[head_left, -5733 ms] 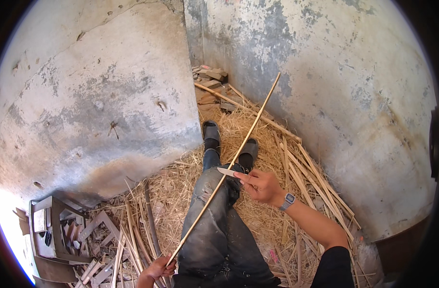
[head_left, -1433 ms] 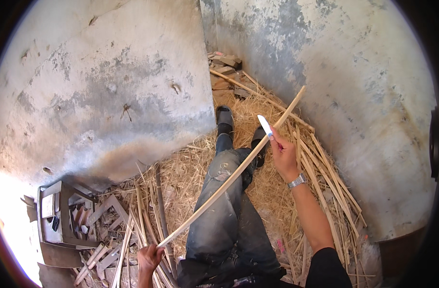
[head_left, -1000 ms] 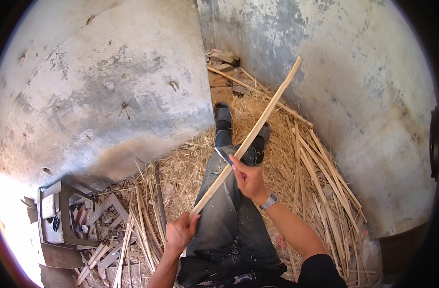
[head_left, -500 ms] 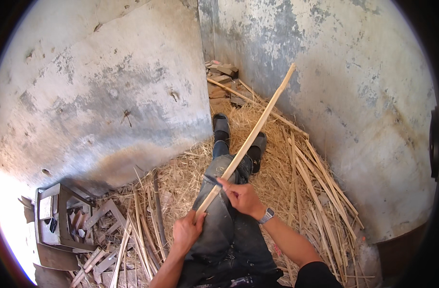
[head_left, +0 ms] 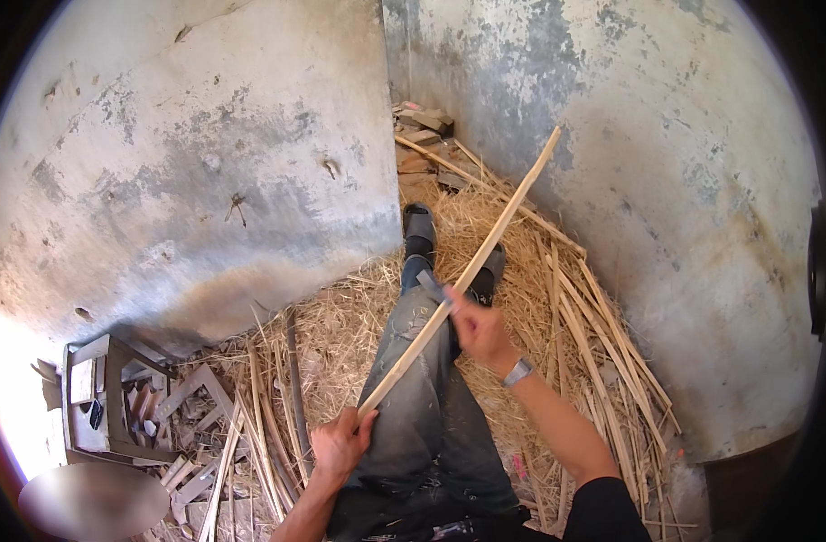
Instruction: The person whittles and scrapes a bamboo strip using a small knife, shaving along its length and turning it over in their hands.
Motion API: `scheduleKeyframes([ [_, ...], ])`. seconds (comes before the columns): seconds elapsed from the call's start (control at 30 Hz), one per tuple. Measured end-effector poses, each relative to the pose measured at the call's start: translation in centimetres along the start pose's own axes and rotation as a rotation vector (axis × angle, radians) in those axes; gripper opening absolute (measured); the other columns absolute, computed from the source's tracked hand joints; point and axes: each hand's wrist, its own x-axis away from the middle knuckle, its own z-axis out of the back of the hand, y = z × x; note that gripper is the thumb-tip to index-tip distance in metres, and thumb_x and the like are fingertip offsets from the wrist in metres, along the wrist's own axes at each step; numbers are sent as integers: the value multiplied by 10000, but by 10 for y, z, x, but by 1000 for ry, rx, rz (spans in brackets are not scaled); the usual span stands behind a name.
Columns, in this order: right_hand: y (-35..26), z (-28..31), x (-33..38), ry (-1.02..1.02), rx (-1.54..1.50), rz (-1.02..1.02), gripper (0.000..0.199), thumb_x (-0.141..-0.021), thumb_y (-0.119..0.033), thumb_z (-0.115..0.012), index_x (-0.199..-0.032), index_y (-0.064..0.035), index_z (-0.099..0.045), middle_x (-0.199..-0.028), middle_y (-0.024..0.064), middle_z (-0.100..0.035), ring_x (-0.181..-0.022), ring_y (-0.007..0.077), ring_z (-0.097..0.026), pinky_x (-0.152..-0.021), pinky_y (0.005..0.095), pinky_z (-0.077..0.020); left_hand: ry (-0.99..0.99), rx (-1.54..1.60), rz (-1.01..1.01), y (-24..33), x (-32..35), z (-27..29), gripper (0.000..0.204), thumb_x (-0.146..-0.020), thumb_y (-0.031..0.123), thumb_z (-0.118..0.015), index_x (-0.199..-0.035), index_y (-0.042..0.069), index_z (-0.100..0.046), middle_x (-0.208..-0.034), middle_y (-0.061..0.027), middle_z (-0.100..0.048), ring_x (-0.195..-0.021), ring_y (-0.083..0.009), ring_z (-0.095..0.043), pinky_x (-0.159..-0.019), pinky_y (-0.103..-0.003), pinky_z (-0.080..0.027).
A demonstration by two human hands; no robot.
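**A:** Your left hand (head_left: pixel 340 443) is closed around the near end of a long pale cane (head_left: pixel 458 285), low over your left thigh. Do you have it firmly?

**B:** You do: fingers wrapped fully round it, thumb on top. The cane runs up and away to the right, over your jeans (head_left: pixel 422 397), past your sandalled feet (head_left: pixel 419 221), its far tip against the grey plastered wall (head_left: pixel 666 181).

**A:** And your right hand (head_left: pixel 479 330)?

**B:** Fisted on a knife (head_left: pixel 433 286), whose short grey blade meets the cane about midway along, over your knees. Your wrist carries a watch (head_left: pixel 518 371).

**A:** Where are you sitting?

**B:** In a corner where two stained walls meet, legs stretched out on a bed of straw shavings (head_left: pixel 340 316). More split canes (head_left: pixel 602 334) lie fanned on the right, touching the straw. Broken bricks (head_left: pixel 426 122) sit in the corner beyond your feet.

**A:** To your left?

**B:** A small wooden crate (head_left: pixel 101 397) among loose sticks, well apart from your hand.
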Motion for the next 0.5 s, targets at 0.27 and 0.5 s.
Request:
scheduleKeyframes([
  [0.27, -73, -32, 54, -78, -138, -53, 403, -989, -96, -673, -1389, -112, -716, -854, 180, -734, -560, 286, -653, -553, 365, -524, 0, 80, 94, 12, -9, -8, 314, -949, 283, -806, -781, 82, -633, -565, -156, -606, -500, -389, -634, -472, -469, -495],
  [0.5, -38, 5, 59, -131, 119, 183, 402, -991, -58, -671, -1391, -80, -711, -806, 174, -712, -550, 213, -611, -553, 330, -489, 38, 234, 153, -5, 19, 15, 141, -876, 137, -830, -1004, 81, -813, -753, -110, -697, -626, -319, -679, -590, -397, -540],
])
